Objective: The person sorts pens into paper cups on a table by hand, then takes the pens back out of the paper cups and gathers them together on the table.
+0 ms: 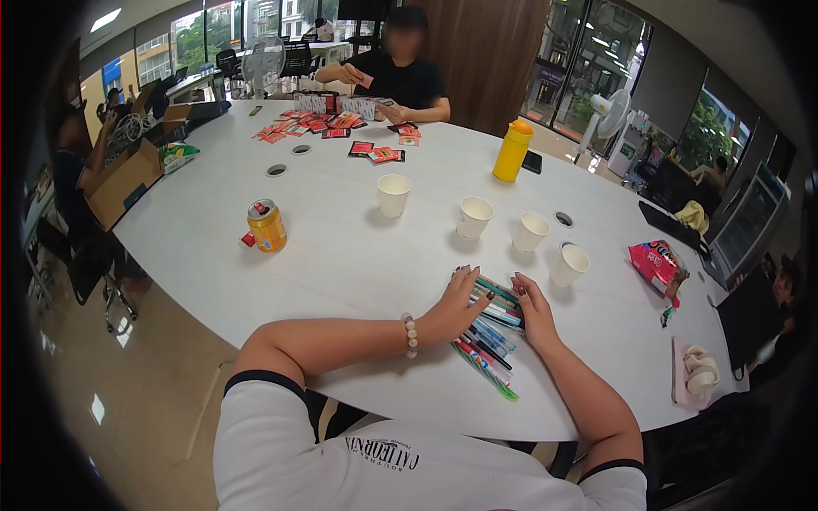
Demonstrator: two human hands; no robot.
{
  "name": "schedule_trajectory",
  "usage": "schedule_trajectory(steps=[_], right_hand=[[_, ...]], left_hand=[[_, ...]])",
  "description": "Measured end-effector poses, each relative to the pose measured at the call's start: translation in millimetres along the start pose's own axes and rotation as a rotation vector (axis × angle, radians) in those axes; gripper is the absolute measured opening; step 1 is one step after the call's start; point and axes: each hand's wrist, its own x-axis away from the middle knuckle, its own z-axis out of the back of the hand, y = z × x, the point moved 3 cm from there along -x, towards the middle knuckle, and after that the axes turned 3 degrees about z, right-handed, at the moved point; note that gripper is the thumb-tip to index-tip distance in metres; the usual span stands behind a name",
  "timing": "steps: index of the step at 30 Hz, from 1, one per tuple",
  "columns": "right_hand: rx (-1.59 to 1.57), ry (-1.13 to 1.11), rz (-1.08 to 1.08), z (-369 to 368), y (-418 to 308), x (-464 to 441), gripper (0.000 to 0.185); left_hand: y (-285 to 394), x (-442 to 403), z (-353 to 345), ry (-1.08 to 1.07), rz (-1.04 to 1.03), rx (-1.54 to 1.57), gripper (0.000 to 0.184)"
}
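A pile of pens point(489, 338) in several colours lies on the white table in front of me. My left hand point(460, 308) rests against its left side, fingers spread, with some fingertips over the pens. Along the right side lies my right hand point(533, 308), fingers stretched out and touching the edge of the pile. Neither hand is closed around a pen. Just beyond my hands stand several white paper cups, among them one nearest my right hand point(569, 266) and one straight ahead point(474, 218).
A yellow can point(267, 226) stands left on the table point(341, 255); a yellow bottle point(513, 152) stands farther back. At right lie a red snack bag point(658, 266) and headphones point(702, 372). Across, a person point(396, 77) handles red packets point(315, 123).
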Motion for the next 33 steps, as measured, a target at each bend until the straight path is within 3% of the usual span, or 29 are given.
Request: schedule_trajectory(steps=[2,4,5,7,12,15,17,18,19,21,22,25,27,33], right_hand=[[0.012,-0.055,-0.010,2.7,-3.3,-0.6,0.045],[0.632,-0.152,0.284,6.1,-13.5,2.3,0.061],[0.629,-0.134,0.275,7.1,-19.5,3.5,0.061],[0.683,-0.349,0.114,-2.5,-34.8,4.8,0.078],[0.808,-0.563,0.140,-18.2,-52.2,15.3,0.098],[0.963,-0.562,0.215,-27.8,-55.0,31.5,0.097],[0.900,-0.494,0.250,-30.1,-58.4,32.6,0.088],[0.850,-0.500,0.224,-29.6,-61.4,31.8,0.083],[0.803,-0.506,0.198,-29.8,-61.7,32.6,0.078],[0.826,-0.422,0.263,-28.0,-65.0,34.2,0.068],[0.812,-0.456,0.177,-24.7,-71.2,31.8,0.065],[0.769,-0.454,0.039,-11.0,-69.1,23.6,0.056],[0.649,-0.451,0.179,-2.9,-59.6,17.7,0.055],[0.910,-0.320,0.370,-4.7,-33.8,19.7,0.054]], left_hand=[[6.3,5.9,6.3,0.006,-0.004,-0.005,0.065],[30.6,19.5,19.7,-0.058,-0.344,-0.407,0.086],[37.0,22.8,25.6,-0.075,-0.355,-0.409,0.086],[45.6,29.8,22.3,-0.402,-0.585,-0.672,0.107],[28.9,14.0,20.2,-0.317,-0.413,-0.669,0.112],[22.7,6.9,25.2,-0.250,-0.348,-0.724,0.107],[19.8,1.6,26.0,-0.348,-0.332,-0.522,0.098],[23.3,3.2,28.7,-0.236,-0.437,-0.496,0.081],[22.8,3.1,28.5,-0.254,-0.436,-0.499,0.081],[19.5,-0.3,27.7,-0.325,-0.309,-0.405,0.068],[23.3,0.1,28.8,-0.313,-0.293,-0.341,0.062],[21.0,-2.6,30.6,-0.306,-0.183,-0.154,0.064],[18.4,-5.0,30.6,-0.281,-0.222,-0.190,0.065],[9.4,-7.1,33.2,-0.260,-0.298,-0.303,0.071]])
